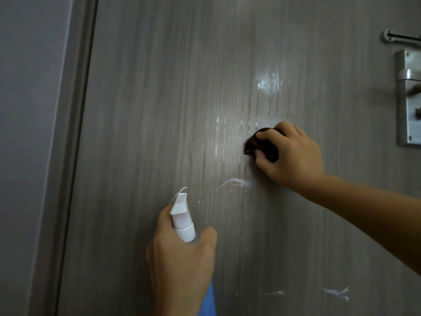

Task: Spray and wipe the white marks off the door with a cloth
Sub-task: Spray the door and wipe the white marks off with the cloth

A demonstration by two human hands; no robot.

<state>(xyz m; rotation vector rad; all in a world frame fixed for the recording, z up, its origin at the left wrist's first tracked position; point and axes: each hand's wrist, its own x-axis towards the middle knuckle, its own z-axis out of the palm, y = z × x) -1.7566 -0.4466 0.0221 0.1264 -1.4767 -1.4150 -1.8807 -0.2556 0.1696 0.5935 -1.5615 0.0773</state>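
Wiping mid-frame, the right hand (293,153) pinches the cloth (262,144) against the door (148,110); left hand (180,258) grips the bottle (182,215); many marks (268,84) remain.

A bunched dark brown cloth (262,145) presses the grey wood-grain door (159,110) amid smeared white marks (268,84).

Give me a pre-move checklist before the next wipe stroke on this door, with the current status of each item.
1. Cloth gripped by right hand: ok.
2. Cloth against the door: ok.
3. Spray bottle held by left hand: ok.
4. Nozzle aimed at the door: cannot tell.
5. White marks gone: not ok; foamy patch, streak and lower marks remain.
6. Door handle clear of the wiping hand: ok.
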